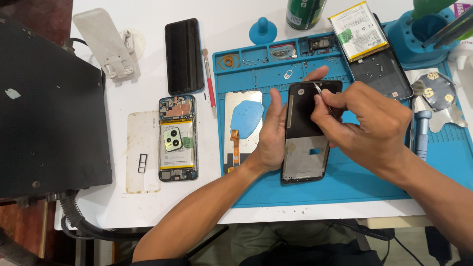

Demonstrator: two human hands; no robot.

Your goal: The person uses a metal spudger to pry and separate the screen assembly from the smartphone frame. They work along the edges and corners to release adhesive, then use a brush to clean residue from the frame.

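Observation:
A black phone frame lies on the blue repair mat, its lower half showing a bare metal plate. My left hand grips its left edge, thumb up along the side and a fingertip over the top. My right hand holds thin metal tweezers with the tips on the frame's upper black part. A display panel with a blue triangular pick on it and an orange flex cable lies just left of my left hand.
An opened phone with battery and camera module lies on the white table, beside a clear cover and a black phone. A battery on a back cover, a green can, a screwdriver and a red-handled tool surround the mat.

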